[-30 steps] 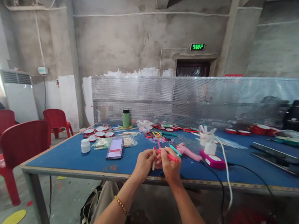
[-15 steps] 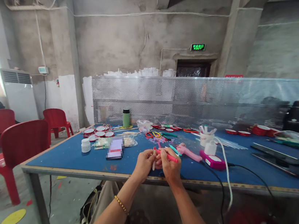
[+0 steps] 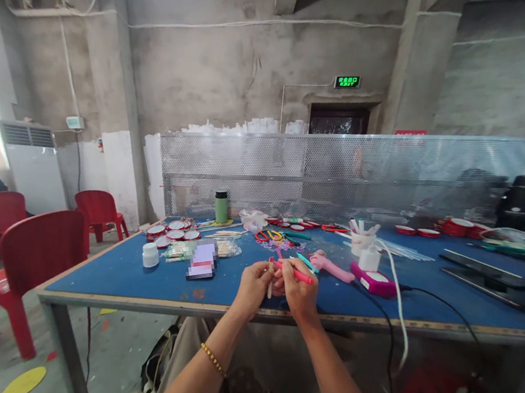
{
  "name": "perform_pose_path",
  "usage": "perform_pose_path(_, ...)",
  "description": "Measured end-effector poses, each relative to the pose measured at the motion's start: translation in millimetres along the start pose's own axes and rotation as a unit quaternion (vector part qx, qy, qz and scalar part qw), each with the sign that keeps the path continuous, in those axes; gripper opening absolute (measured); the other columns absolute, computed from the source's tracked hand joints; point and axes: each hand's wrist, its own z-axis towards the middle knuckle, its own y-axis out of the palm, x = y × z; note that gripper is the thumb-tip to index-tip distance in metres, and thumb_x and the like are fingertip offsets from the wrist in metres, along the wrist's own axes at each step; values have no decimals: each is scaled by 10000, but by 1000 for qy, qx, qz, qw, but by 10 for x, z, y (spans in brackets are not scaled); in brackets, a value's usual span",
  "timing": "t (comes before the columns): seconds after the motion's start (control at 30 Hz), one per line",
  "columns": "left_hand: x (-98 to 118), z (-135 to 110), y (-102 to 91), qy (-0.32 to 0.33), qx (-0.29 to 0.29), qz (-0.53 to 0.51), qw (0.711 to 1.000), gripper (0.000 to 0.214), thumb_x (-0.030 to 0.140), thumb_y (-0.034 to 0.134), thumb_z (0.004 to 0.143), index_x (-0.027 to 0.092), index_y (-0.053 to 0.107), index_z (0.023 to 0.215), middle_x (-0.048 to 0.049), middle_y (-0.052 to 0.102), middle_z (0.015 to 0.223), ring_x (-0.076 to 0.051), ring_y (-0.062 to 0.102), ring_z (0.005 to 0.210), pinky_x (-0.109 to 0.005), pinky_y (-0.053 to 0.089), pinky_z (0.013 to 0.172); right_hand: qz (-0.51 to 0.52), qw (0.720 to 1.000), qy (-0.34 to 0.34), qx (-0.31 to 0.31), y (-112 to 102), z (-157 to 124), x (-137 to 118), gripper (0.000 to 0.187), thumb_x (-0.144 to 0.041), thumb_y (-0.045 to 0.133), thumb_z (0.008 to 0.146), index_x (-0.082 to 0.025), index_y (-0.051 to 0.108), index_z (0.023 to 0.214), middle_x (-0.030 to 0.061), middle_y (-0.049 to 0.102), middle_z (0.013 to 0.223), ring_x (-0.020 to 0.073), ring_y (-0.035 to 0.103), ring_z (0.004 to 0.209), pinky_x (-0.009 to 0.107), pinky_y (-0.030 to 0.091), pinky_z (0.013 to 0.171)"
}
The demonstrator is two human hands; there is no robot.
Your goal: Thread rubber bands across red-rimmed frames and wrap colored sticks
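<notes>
Above the table's near edge, my two hands meet. My left hand (image 3: 254, 288) is closed on a thin pale stick (image 3: 269, 291) that points downward, with a small red bit at its upper end. A bright pink pen-shaped tool (image 3: 303, 277) is gripped in my right hand (image 3: 299, 291), its tip pointing left toward the red bit. Whether tip and red bit touch is too small to tell. Just right of my hands lies a pink hot-glue-gun-shaped tool (image 3: 333, 269), with a turquoise piece (image 3: 306, 261) beside it.
On the blue table (image 3: 132, 278) are a phone (image 3: 203, 261), a white bottle (image 3: 150, 255), a green flask (image 3: 221, 207) and pliers (image 3: 275, 236). Rightward stand a magenta box (image 3: 374, 281) with cables and a white container of sticks (image 3: 365, 244). A perforated metal screen (image 3: 249, 166) lines the back.
Almost nothing differs. Both hands keep the same hold and place, with at most a slight shift of the pink tool in my right hand.
</notes>
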Motion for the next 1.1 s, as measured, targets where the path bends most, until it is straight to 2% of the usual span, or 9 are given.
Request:
perform_pose_path(0.3,-15,3,-12,-4,2,-3,1000,455,587,713,719,146,609,750,20,574,610,-110,532,513,-239,484,528,9,1000,1,2,7,9,-16,297,-428,519,939,-207,625,770,-7,650,626,150,586,483,271,514,518)
perform_pose_path(0.53,8,-6,-2,0,6,9,1000,439,577,696,743,143,635,735,14,569,588,-106,513,499,-215,435,490,2,1000,-5,6,0,-6,-23,311,-411,510,949,-206,604,735,-14,640,603,143,578,474,259,501,511)
perform_pose_path(0.83,0,3,-9,16,18,31,999,460,586,691,730,150,565,660,25,521,577,-90,452,509,-196,390,470,12,1000,-3,-12,-14,-22,-17,269,-395,519,941,-199,636,797,-4,648,623,148,596,483,251,508,476)
perform_pose_path(1.1,1,-3,-4,24,11,44,999,446,581,643,772,161,531,668,33,495,586,-86,429,496,-200,371,459,15,1000,1,-21,-3,-17,-1,277,-411,522,939,-204,629,790,7,653,646,149,606,497,241,516,453)
